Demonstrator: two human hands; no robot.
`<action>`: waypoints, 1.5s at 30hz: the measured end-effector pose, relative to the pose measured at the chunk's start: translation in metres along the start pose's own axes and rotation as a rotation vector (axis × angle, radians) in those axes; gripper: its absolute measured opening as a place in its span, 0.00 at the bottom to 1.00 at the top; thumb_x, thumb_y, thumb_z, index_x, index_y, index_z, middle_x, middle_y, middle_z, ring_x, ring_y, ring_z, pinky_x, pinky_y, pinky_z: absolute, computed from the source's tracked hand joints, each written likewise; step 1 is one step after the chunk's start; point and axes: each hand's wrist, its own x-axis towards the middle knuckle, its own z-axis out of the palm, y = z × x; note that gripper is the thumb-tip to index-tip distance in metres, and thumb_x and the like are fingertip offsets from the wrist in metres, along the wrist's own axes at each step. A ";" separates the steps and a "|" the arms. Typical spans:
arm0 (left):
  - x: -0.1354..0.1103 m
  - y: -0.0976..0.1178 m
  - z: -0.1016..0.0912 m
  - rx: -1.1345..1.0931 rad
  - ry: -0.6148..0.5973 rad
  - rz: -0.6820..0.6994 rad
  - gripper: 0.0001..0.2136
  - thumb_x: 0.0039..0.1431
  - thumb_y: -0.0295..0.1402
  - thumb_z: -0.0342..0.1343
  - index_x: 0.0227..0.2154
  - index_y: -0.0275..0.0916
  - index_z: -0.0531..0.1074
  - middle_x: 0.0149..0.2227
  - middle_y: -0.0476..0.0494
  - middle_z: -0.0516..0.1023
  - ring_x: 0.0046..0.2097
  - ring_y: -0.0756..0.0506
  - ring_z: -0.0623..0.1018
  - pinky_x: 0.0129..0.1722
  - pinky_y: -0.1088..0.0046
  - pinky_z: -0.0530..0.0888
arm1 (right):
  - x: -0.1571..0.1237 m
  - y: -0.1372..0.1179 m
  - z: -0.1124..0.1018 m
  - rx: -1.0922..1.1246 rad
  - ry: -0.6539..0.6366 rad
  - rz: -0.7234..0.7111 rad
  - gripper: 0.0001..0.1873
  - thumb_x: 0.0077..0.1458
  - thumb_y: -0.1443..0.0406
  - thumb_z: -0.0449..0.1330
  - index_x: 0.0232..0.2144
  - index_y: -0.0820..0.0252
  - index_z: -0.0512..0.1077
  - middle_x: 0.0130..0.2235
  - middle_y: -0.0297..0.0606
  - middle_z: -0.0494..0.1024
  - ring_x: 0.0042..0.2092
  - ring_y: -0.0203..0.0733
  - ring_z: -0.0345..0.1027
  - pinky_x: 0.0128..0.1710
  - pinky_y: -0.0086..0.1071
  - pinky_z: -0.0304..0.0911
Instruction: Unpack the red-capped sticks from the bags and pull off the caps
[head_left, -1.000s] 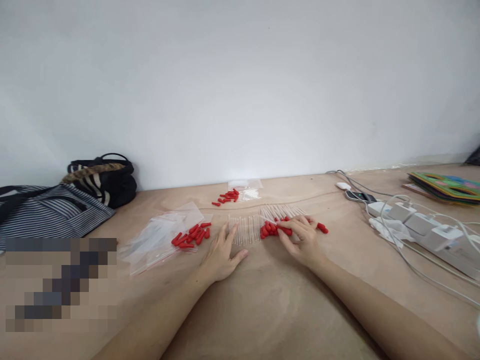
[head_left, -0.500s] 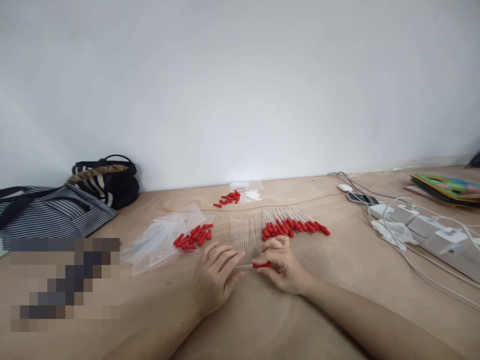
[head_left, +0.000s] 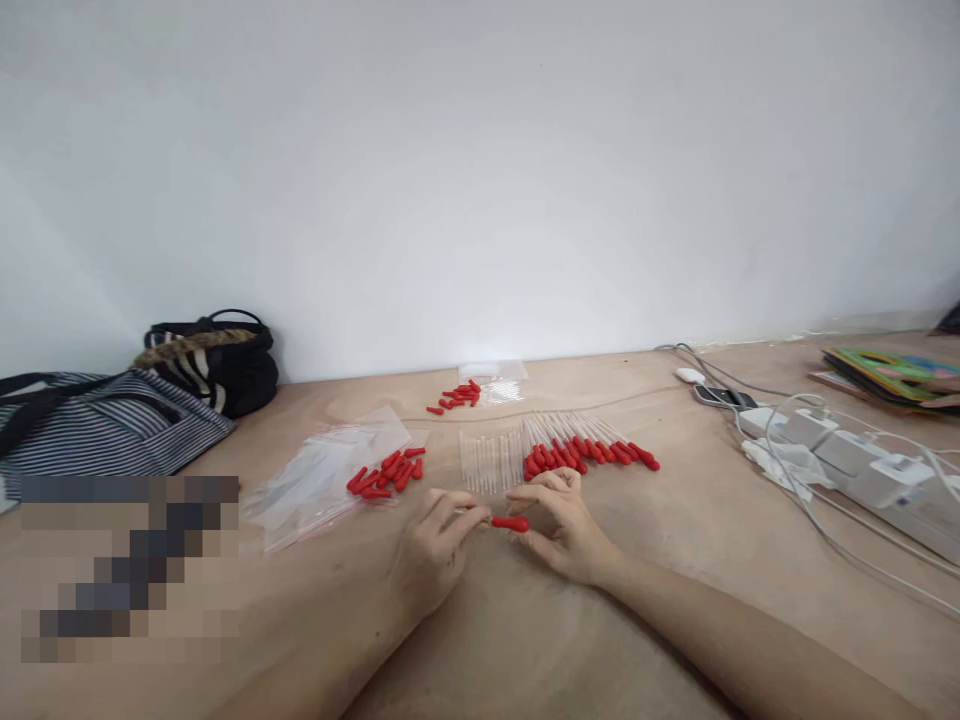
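My left hand (head_left: 439, 545) pinches the glass tube of a dropper, whose red rubber bulb (head_left: 511, 524) points right. Around that bulb, my right hand (head_left: 566, 530) has its thumb and fingers spread, apart from it as far as I can see. Just beyond my hands lies a row of bare glass tubes (head_left: 489, 465). To the right of that row, several droppers with red bulbs (head_left: 592, 450) lie side by side, tubes pointing away. A loose pile of red bulbs (head_left: 388, 474) is on the left.
Clear plastic bags (head_left: 322, 480) lie left of the loose bulbs. At the back are more red bulbs (head_left: 461, 394) and a bag of tubes (head_left: 501, 390). A striped bag (head_left: 127, 420) and a black bag (head_left: 240, 370) stand left. On the right is a power strip with chargers (head_left: 855, 465) and cables.
My right hand has let go of the red bulb and its fingers have parted. My left hand has gone from loosely spread fingers to a pinch on the glass tube.
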 end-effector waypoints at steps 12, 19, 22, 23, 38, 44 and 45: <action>0.001 0.008 0.018 -0.991 0.065 -0.566 0.09 0.50 0.38 0.57 0.27 0.37 0.68 0.31 0.47 0.73 0.32 0.49 0.76 0.33 0.74 0.75 | 0.005 -0.008 0.007 -0.195 0.137 -0.126 0.11 0.55 0.59 0.54 0.40 0.53 0.70 0.33 0.33 0.77 0.39 0.39 0.64 0.46 0.41 0.43; -0.001 -0.001 0.011 -0.882 -0.076 -0.748 0.10 0.48 0.38 0.59 0.29 0.37 0.69 0.27 0.48 0.74 0.31 0.49 0.75 0.32 0.74 0.74 | 0.005 0.000 0.006 -0.233 0.133 -0.150 0.07 0.56 0.65 0.53 0.33 0.54 0.72 0.27 0.29 0.76 0.33 0.35 0.61 0.47 0.40 0.40; -0.003 -0.006 0.005 -0.722 -0.113 -0.654 0.07 0.51 0.35 0.56 0.32 0.37 0.70 0.29 0.47 0.76 0.32 0.48 0.76 0.33 0.73 0.74 | 0.005 0.004 0.002 -0.284 0.119 -0.161 0.07 0.56 0.66 0.53 0.32 0.55 0.72 0.26 0.30 0.75 0.34 0.35 0.60 0.47 0.41 0.39; -0.003 -0.008 0.003 -0.643 -0.123 -0.573 0.06 0.52 0.34 0.55 0.33 0.38 0.71 0.30 0.46 0.76 0.33 0.48 0.76 0.34 0.73 0.74 | 0.005 0.005 0.001 -0.303 0.111 -0.166 0.08 0.56 0.66 0.52 0.32 0.55 0.72 0.26 0.30 0.75 0.34 0.35 0.60 0.47 0.41 0.39; -0.015 -0.010 0.007 -0.081 -0.125 -0.092 0.11 0.61 0.33 0.45 0.27 0.39 0.70 0.24 0.50 0.74 0.26 0.50 0.72 0.29 0.72 0.62 | -0.002 0.006 0.005 -0.422 0.053 -0.276 0.09 0.54 0.68 0.51 0.25 0.58 0.68 0.19 0.28 0.67 0.31 0.33 0.57 0.48 0.41 0.38; -0.011 -0.022 -0.004 -0.064 -0.052 -0.175 0.09 0.59 0.31 0.46 0.26 0.39 0.69 0.23 0.49 0.73 0.27 0.50 0.72 0.28 0.75 0.66 | -0.004 0.018 -0.008 -0.421 0.108 -0.162 0.11 0.55 0.67 0.50 0.24 0.58 0.69 0.20 0.30 0.70 0.31 0.34 0.59 0.47 0.41 0.39; -0.010 -0.023 -0.005 -0.073 -0.049 -0.175 0.09 0.59 0.31 0.47 0.27 0.39 0.70 0.24 0.48 0.73 0.28 0.49 0.73 0.28 0.75 0.68 | -0.004 0.020 -0.011 -0.415 0.129 -0.111 0.11 0.56 0.67 0.50 0.25 0.58 0.70 0.22 0.30 0.71 0.31 0.34 0.59 0.47 0.41 0.39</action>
